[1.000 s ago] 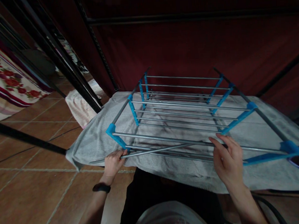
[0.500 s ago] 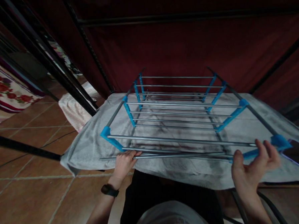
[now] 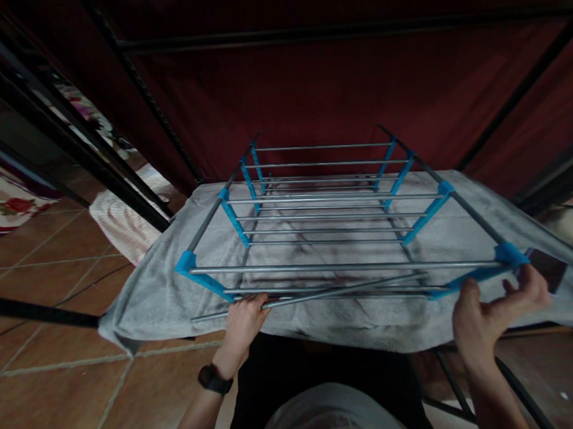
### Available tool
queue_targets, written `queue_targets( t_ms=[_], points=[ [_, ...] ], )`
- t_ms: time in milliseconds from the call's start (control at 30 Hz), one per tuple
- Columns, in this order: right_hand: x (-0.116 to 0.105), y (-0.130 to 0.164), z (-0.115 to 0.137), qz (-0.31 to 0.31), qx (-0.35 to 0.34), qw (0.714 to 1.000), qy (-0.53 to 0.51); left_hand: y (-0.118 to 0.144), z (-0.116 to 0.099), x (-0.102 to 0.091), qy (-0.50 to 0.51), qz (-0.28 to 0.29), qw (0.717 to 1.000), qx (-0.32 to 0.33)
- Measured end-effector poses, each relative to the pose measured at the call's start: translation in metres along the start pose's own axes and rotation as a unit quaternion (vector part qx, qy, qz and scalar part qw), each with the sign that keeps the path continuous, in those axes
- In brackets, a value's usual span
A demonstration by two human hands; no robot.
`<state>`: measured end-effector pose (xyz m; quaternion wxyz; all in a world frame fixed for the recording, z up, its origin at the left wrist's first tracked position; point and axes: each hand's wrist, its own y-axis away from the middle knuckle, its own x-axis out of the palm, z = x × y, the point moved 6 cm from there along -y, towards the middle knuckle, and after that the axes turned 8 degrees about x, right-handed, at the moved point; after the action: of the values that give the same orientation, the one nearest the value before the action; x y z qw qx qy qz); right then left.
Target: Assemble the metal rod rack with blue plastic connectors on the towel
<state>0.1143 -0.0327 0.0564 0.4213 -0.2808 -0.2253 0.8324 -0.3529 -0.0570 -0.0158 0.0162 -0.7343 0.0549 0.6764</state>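
Currently: folding clothes-drying rack of grey metal rods with blue plastic joints (image 3: 335, 218) sits on a table covered by a grey towel (image 3: 142, 299), in front of a dark red fabric backdrop (image 3: 309, 91).

Left hand (image 3: 241, 322) is at the near-left corner, fingers curled round a loose-looking grey rod (image 3: 314, 294) that runs slightly skewed under the front rail; grasp is closed on it. Right hand (image 3: 488, 316) is at the near-right blue corner joint (image 3: 509, 254), thumb and fingers spread, cupped under the joint. It looks like contact with the blue arm there, but not a closed grip; I'd call it open.

Orientation: rack lies flat, rungs running left-right across the view. Side rails run away from the person toward the backdrop, converging with perspective. Which is the long axis I can't tell for sure; looks roughly along the rungs.

Handling, my read:
- Light, thin tube, easy with two hands.
- Frame is stiff along the rails, but hinged at the blue joints, so it will likely flex or fold if lifted from one corner.
- Smooth metal, a bit slippery; plastic joints give better purchase.
- Best hold: both near corners at the blue joints, or the front rail (image 3: 342, 266) with hands well apart.
- Pinch risk at the hinges.

Other: dark phone-like slab (image 3: 546, 268) on the towel just beyond the right hand. Black watch (image 3: 214, 378) on left wrist. Tiled floor (image 3: 60, 393) to the left.
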Motion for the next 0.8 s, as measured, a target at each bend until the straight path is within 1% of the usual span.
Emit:
queue_targets(
  t_ms=[67, 133, 267, 333, 500, 600, 800],
  points=[
    [-0.001, -0.004, -0.011, -0.007, 0.018, 1.000, -0.003, -0.001, 0.000, 0.001, 0.009, 0.006, 1.000, -0.015],
    [0.002, -0.008, -0.025, 0.001, 0.041, 0.999, -0.017, -0.001, 0.000, 0.002, 0.023, 0.005, 1.000, -0.019],
    [0.020, -0.012, -0.054, 0.069, 0.111, 0.988, -0.081, -0.001, -0.003, 0.005, 0.049, -0.016, 0.999, -0.004],
    [0.026, -0.013, -0.062, 0.084, 0.134, 0.981, -0.111, -0.001, -0.005, 0.007, 0.058, -0.033, 0.998, 0.018],
    [0.025, -0.015, -0.068, 0.081, 0.155, 0.978, -0.111, -0.001, -0.015, 0.004, 0.082, -0.084, 0.989, 0.094],
    [0.022, -0.013, -0.068, 0.081, 0.157, 0.979, -0.105, -0.003, -0.022, -0.001, 0.102, -0.103, 0.983, 0.111],
    [0.022, -0.008, -0.064, 0.099, 0.155, 0.977, -0.109, -0.013, -0.044, -0.011, 0.107, -0.111, 0.979, 0.137]
  ],
)
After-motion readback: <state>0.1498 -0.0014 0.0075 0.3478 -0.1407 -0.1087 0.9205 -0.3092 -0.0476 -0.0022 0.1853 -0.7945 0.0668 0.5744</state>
